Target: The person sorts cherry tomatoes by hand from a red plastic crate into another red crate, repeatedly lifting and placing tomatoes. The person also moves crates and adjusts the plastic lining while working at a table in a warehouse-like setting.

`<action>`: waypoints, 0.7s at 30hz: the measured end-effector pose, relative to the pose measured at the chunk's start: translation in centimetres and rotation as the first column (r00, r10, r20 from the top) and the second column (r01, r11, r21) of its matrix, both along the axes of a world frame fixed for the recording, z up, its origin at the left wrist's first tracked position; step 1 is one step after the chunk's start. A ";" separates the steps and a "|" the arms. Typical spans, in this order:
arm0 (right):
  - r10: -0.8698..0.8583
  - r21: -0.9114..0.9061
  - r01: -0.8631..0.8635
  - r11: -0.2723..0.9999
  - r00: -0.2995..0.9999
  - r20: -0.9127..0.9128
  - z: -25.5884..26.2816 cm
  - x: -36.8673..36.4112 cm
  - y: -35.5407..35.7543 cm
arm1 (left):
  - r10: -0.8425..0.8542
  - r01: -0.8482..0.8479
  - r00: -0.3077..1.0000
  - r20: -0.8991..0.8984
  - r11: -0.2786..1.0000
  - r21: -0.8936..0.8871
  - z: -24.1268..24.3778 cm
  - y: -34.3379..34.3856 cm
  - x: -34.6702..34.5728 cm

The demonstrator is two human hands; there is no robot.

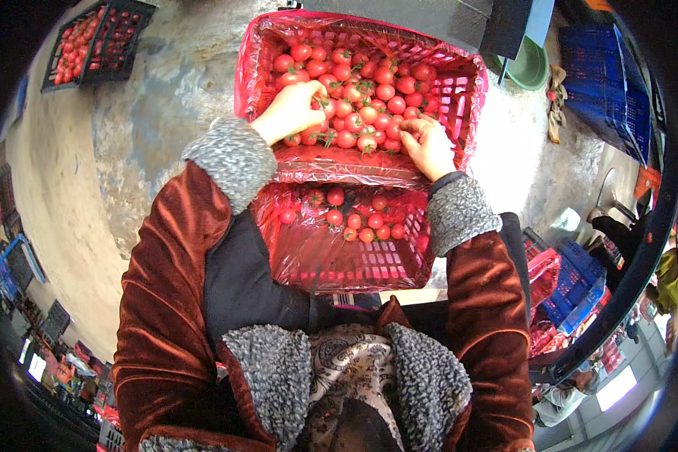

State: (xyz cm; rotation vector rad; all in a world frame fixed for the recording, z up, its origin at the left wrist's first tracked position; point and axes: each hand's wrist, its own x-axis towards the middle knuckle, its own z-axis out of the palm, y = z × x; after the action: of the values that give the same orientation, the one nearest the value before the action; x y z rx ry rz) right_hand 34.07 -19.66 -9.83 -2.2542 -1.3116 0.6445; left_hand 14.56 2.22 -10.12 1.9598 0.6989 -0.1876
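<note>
Many small red tomatoes [368, 114], some with green stems, fill most of an upper pink plastic crate [462, 93] lined with clear film. My left hand [294, 110] reaches in over the crate's left side, its fingers bent down among the tomatoes. At the right front of the same pile, my right hand [429, 146] has curled fingers against the fruit. Whether either hand grips a tomato is hidden. Nearer my body is a lower pink crate [344, 282], also film-lined, with several loose tomatoes [366, 235] towards its far side.
On the concrete floor [164, 73], a black crate [110, 48] of tomatoes stands at the far left. Blue crates [599, 85] and a green basin [528, 65] are at the far right. More blue crates [576, 282] stand lower right, near other people [562, 401].
</note>
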 end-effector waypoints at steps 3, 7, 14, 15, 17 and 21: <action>-0.002 0.049 0.006 0.999 0.997 -0.082 -0.5 1.1 0.0 | 0.261 -0.261 0.962 -0.078 0.797 -0.544 1.1 -0.7 -1.1; -0.081 0.112 0.102 0.988 0.981 -0.176 -0.8 0.7 0.2 | 0.230 -0.172 0.973 -0.020 0.666 -0.726 2.7 -1.4 -2.4; -0.157 -0.039 0.152 0.988 0.973 -0.172 0.9 0.3 0.4 | -0.489 0.488 0.854 0.178 0.634 -0.599 8.3 -5.4 -1.4; -0.102 0.014 0.104 0.994 0.988 -0.116 0.6 0.3 0.3 | -0.562 0.562 0.809 0.173 0.652 -0.510 8.5 -5.2 -1.0; 0.000 0.112 -0.001 0.994 1.000 0.008 -0.3 0.5 -0.3 | -0.515 0.531 0.841 0.167 0.723 -0.442 7.9 -4.6 -1.1; 0.416 0.194 -0.426 0.884 0.905 0.091 1.0 -2.5 1.9 | -0.322 0.343 0.923 0.210 0.937 -0.073 6.3 -2.9 -2.4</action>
State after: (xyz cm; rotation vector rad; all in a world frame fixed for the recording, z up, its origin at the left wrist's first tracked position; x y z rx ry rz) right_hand 31.54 -17.72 -8.79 -1.8352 -1.8273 0.5636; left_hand 12.18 -0.64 -3.82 1.9492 0.2186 -0.2313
